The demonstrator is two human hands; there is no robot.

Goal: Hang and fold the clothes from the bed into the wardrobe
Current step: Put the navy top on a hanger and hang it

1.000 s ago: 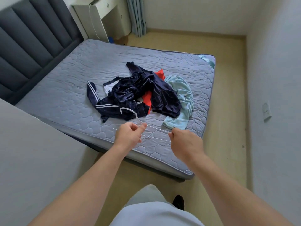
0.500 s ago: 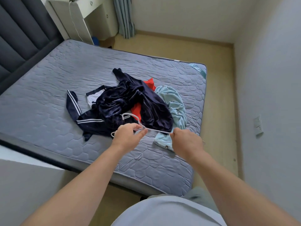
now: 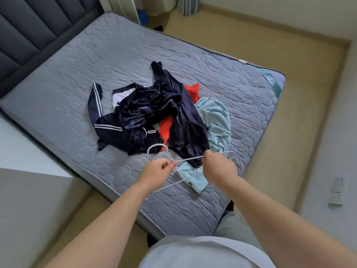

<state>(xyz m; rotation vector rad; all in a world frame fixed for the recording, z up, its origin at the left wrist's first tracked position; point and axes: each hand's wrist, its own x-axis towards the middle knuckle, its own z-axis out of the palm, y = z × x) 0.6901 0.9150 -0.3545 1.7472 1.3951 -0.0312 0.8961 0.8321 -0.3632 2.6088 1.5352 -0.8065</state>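
Two grips clamped on one white hanger (image 3: 190,158): left hand (image 3: 158,171) at its neck, right hand (image 3: 218,167) at its shoulder. Risk: its hook snags the navy garment (image 3: 146,113) below.

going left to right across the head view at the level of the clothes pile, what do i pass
striped navy sleeve → dark navy garment → light blue garment; the red piece is tucked among the navy folds, so it is left out.

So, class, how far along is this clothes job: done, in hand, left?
Done: nothing visible. In hand: left hand and right hand hold a bare white hanger. Left: the clothes pile, navy, red and light blue, lies on the bed, unfolded.
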